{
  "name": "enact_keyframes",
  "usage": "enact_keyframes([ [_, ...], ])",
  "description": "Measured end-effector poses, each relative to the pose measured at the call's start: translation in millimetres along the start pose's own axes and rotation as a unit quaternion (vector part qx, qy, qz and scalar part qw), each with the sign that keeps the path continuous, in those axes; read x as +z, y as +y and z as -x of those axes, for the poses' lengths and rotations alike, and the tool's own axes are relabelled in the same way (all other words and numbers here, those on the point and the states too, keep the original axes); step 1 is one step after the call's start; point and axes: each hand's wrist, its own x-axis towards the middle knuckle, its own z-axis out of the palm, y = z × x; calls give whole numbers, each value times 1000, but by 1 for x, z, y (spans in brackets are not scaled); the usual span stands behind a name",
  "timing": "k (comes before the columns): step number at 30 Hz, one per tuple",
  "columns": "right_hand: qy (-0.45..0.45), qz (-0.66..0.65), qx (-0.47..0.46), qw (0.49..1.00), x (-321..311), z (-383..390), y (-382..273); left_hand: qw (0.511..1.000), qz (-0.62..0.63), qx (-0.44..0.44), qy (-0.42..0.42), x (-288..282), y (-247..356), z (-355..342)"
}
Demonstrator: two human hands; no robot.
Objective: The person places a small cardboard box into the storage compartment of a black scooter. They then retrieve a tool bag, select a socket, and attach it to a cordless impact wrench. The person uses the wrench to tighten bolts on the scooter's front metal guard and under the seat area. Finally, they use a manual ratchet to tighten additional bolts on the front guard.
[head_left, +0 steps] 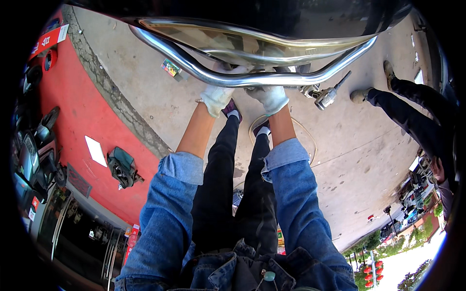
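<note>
A bent chrome bar [340,66] crosses in front of me, under a long clear yellowish lamp cover [272,46] with chrome trim on a black vehicle body [272,19]. Both hands wear whitish work gloves and reach in under the bar, close together. My left hand [216,98] is just left of the bar's middle, with its fingers hidden behind the metal. A short way to the right is my right hand [272,97], its fingers likewise covered by the bar. What either hand touches there cannot be made out.
On the concrete to the right lies a grey power tool [326,96] with a long shaft. Another person's legs [403,106] stand farther right. A hose [314,140] loops by my feet. At left are a small colourful box [170,67], a white board [95,151] and a dark bag [122,167].
</note>
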Motion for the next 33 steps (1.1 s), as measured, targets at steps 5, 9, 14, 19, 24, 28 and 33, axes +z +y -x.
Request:
enact_keyframes([
  [5,96,79,-8,992,2,-5,-18,998,-32,10,-44,-2,3,-2],
  [9,30,68,29,997,6,1,-6,999,-39,14,-13,-1,-1,-4],
  [14,135,198,-30,970,18,7,-17,998,-63,15,-6,0,1,-1],
  [19,56,-24,61,996,6,-1,-22,997,-70,21,-13,-2,0,-3],
  [24,-14,-268,184,946,-10,-2,-17,997,-77,26,-20,-4,-2,-3],
  [28,39,-408,276,869,17,12,-2,996,-74,41,-36,-7,-6,-5],
  [33,1,-563,249,788,5,1,-9,998,-39,33,-29,-5,-6,-3],
])
